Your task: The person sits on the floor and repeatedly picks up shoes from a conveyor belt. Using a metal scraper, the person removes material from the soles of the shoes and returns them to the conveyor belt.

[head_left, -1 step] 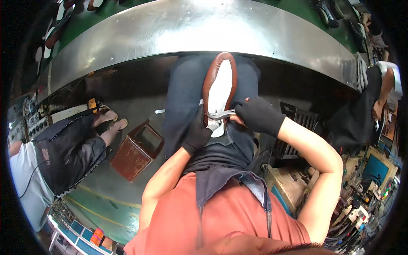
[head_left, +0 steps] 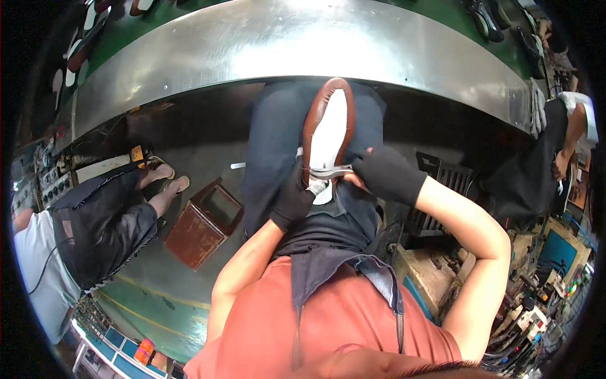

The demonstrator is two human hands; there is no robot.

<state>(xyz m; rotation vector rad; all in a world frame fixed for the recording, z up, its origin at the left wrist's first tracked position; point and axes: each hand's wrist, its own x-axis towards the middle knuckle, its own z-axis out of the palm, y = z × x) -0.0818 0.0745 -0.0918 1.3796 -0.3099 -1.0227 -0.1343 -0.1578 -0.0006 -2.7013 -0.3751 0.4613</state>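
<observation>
A brown leather shoe lies sole side up across my thighs, its toe toward the metal bench and its white bottom facing me. My left hand, in a black fingerless glove, is closed on the shoe's left side near the heel. My right hand, gloved the same way, grips a shiny metal hand tool that looks like pincers. This tool crosses the white bottom near the heel, its far end beside my left fingers. Whether its jaws hold the leather there is too small to tell.
A curved metal bench edge runs in front of my knees, with shoes on the green surface beyond. A brown box-like stool stands at left, near a seated person. Another person is at right, above cluttered tools.
The shoe's toe has tilted slightly to the right. My right hand and the pincers have shifted a little to the right; my left hand stays at the heel.
</observation>
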